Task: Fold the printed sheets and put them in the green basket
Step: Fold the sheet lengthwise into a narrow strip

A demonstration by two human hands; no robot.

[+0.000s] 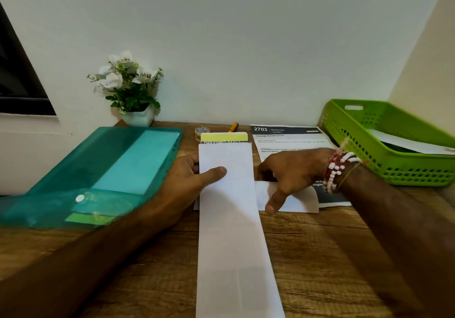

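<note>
Pinches long folded sheet (231, 231) at its left edge with left hand (189, 182), thumb on top, strip lying lengthwise on the worktop (320, 256). Rests right hand (295, 172) on a flat printed sheet (290, 143), fingers (264, 172) curled; grasp unclear. Far right, green basket (416, 167) holding one white sheet (403, 143).

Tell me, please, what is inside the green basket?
A white sheet lies in the green basket, with something dark showing beneath it. The near wall hides the rest, so more sheets cannot be ruled out.
</note>
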